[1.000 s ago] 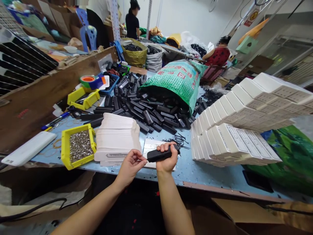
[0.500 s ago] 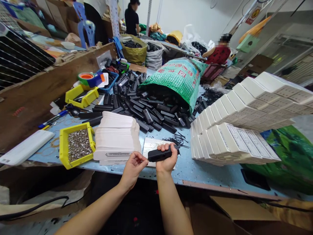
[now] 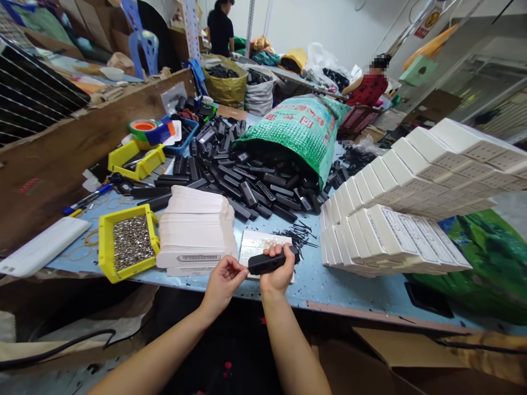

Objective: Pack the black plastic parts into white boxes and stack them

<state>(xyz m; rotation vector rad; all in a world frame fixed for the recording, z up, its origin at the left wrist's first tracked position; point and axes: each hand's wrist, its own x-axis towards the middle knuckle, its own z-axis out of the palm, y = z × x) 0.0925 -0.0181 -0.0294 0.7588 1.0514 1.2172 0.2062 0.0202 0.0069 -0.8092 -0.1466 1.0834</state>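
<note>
My right hand (image 3: 279, 274) is wrapped round a black plastic handle-shaped piece (image 3: 259, 264) with a textured surface, held level above the table's front part. At its left end, my left hand (image 3: 221, 284) pinches thumb and fingers together; whatever lies between the fingertips is too small to make out. Beneath the piece lies a pale flat block (image 3: 252, 244), partly covered by my right hand. Thin black rods (image 3: 303, 233) are scattered just behind. To the left stand a stack of white cards (image 3: 195, 219) and a yellow bin (image 3: 105, 241) of small shiny metal parts.
Many black plastic pieces (image 3: 230, 181) spill from a green woven sack (image 3: 292, 123). White boxes (image 3: 382, 236) rise in stacks on the right. Another yellow bin (image 3: 142, 167) and tape rolls (image 3: 144, 129) sit at left. A person in red (image 3: 368, 88) sits farther back.
The black piece has rolled slightly in my right hand, so its textured side shows more. My left fingertips stay at its end. The whole view has shifted a little.
</note>
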